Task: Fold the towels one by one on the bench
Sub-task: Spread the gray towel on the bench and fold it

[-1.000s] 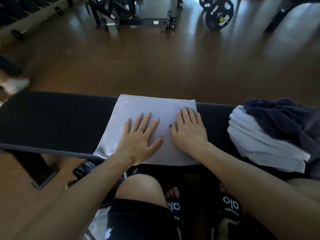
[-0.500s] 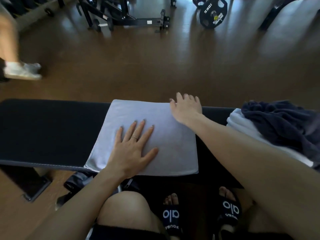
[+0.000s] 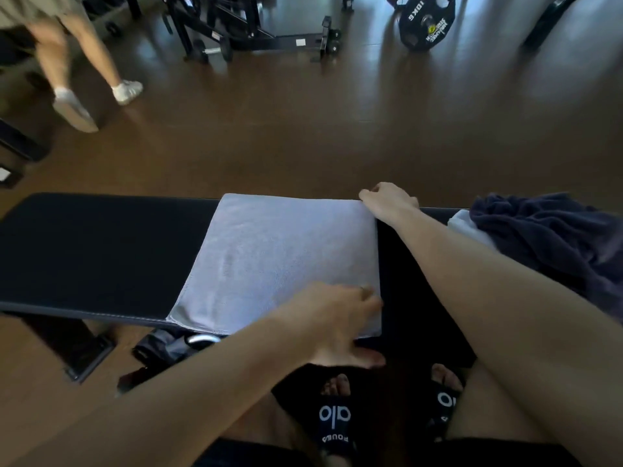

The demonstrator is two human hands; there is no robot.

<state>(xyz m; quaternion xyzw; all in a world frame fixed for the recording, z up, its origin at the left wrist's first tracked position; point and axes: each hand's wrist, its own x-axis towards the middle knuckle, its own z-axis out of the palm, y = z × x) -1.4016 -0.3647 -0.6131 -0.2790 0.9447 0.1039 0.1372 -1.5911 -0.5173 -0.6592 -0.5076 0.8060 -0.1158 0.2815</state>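
One brown floor [image 3: 337, 136] fills the upper half of the frame. One black padded bench [image 3: 94, 251] crosses the middle from the left edge to the right. At centre, one pale grey towel [image 3: 279, 257] lies flat on the bench, folded to a rectangle, its near edge hanging a little over the bench's front. At the right edge sits one heap: a dark navy towel [image 3: 553, 237] bunched on top of a white towel [image 3: 467, 229], of which only a strip shows.

Two forearms reach in from the bottom. The right hand [image 3: 387, 201] is at the grey towel's upper right corner, fingers curled down over it, gripping the corner. The left hand [image 3: 340, 318] is at the lower right corner, thumb under the edge and fingers bent over the top, pinching the cloth.

In the upper left, two legs of a passing person [image 3: 81, 59] show, in white shoes. At top centre stands one black equipment frame [image 3: 256, 32] with one small dumbbell [image 3: 212, 51] beside it. In the upper right leans one black weight plate [image 3: 426, 23] marked "10KG"; its yellow label is too small to read. At bottom centre are two black slides [image 3: 333, 416], printed "alo".
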